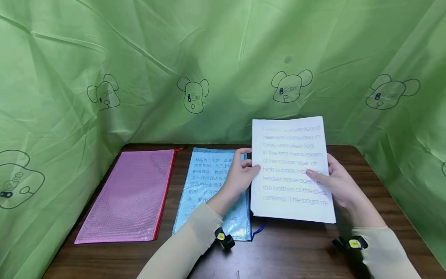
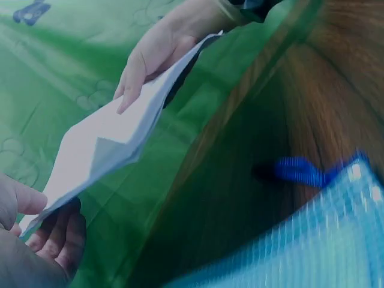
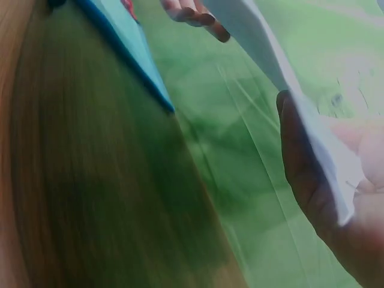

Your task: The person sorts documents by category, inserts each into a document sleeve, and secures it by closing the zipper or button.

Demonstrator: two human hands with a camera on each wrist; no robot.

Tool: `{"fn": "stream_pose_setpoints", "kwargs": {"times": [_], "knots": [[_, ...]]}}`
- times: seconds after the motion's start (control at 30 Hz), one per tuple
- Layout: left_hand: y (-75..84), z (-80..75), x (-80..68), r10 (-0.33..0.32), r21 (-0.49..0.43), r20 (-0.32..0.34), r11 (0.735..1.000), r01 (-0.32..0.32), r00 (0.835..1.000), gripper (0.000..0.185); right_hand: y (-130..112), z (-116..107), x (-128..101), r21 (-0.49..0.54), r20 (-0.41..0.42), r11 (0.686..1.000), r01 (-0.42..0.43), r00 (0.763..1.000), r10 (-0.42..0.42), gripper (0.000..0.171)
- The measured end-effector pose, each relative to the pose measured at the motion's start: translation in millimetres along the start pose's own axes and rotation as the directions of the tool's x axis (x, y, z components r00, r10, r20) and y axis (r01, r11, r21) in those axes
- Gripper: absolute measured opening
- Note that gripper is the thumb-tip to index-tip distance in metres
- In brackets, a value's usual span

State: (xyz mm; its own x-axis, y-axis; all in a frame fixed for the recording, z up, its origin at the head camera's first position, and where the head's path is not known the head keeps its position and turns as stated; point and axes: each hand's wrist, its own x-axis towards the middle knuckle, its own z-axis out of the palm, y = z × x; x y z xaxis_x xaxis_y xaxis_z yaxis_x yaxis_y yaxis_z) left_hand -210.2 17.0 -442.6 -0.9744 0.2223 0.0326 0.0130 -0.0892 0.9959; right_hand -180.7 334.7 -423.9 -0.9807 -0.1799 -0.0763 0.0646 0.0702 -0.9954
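Note:
A stack of white paper sheets (image 1: 287, 155) printed with large English text is held up above the right side of the table. My left hand (image 1: 238, 176) pinches its left edge, thumb on the front and fingers behind. On the opposite edge, my right hand (image 1: 339, 184) grips the sheets with its thumb flat over the print. The left wrist view shows the stack (image 2: 117, 132) tilted and slightly fanned along one edge. Below my left forearm lies a blue mesh zip pouch (image 1: 186, 209), with Chinese text visible through it and a blue pull tab at its lower right corner.
A pink mesh zip pouch (image 1: 127, 197) with a red zip edge lies flat on the left of the dark wooden table (image 1: 278, 248). Green curtain (image 1: 230, 58) printed with bear heads hangs close around the table's back and sides.

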Motion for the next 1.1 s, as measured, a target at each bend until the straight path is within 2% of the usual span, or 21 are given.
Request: {"fn": "stream_pose_setpoints", "kwargs": {"times": [0.17,0.3,0.47,0.6,0.7,0.93,1.1], "knots": [[-1.1,-29.0,-3.5,0.053,-0.004,-0.001,0.999,-0.053,0.999,0.047,-2.3,31.5,14.0,-0.009,0.017,1.000,-0.009,1.000,0.010,0.076],[-3.2,-54.4,-4.1,0.062,0.015,-0.033,0.998,-0.062,0.998,0.042,-1.8,52.8,25.1,-0.032,0.023,0.999,0.004,1.000,-0.003,0.075],[-2.2,-85.4,-2.4,0.072,0.038,-0.093,0.997,-0.069,0.993,0.042,-8.3,74.1,41.7,-0.103,-0.006,0.992,0.067,0.998,-0.068,0.078],[1.2,-104.6,-0.3,0.090,0.045,-0.128,0.995,-0.085,0.988,0.043,-16.7,89.5,53.9,-0.110,-0.032,0.985,0.135,0.990,-0.139,0.089],[2.1,-113.9,0.9,0.101,0.039,-0.138,0.995,-0.097,0.985,0.042,-19.7,97.5,58.1,-0.088,-0.027,0.981,0.175,0.984,-0.178,0.093],[-1.6,-125.4,2.7,0.093,0.012,-0.120,0.996,-0.092,0.988,0.041,-13.7,104.2,58.8,-0.158,-0.001,0.977,0.141,0.990,-0.143,0.062],[-2.1,-126.9,3.1,0.091,0.014,-0.106,0.996,-0.090,0.990,0.042,-9.0,95.7,58.4,-0.166,-0.007,0.978,0.128,0.991,-0.131,0.056]]}}
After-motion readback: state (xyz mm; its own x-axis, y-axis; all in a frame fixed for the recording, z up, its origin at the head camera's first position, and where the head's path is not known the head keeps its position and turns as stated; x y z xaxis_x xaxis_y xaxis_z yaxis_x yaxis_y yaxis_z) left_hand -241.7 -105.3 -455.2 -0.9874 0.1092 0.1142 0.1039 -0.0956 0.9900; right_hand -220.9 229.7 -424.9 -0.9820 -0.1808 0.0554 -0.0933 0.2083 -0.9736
